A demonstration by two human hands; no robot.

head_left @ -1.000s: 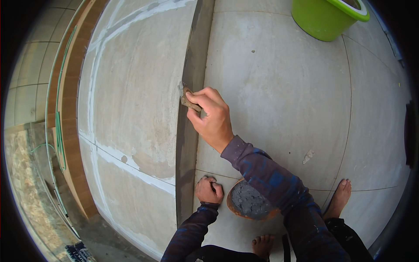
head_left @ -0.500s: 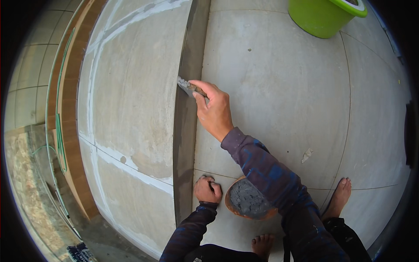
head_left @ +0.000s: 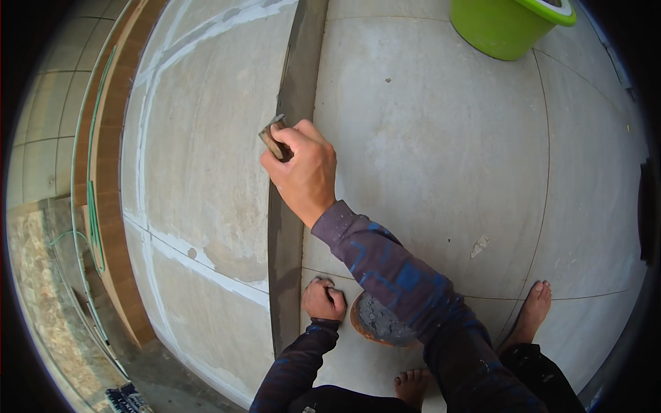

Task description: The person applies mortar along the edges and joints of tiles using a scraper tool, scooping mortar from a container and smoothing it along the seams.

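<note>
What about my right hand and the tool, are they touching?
Touching. The head view shows the right hand gripping the tool, with the digits pressed against its brown part.

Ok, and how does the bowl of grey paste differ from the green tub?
The bowl is orange-brown; the tub is bright green with white inside its rim. The bowl looks smaller than the tub. The right sleeve hides part of the bowl, while the picture's top edge crops the tub. Both stand on the tiled floor.
</note>
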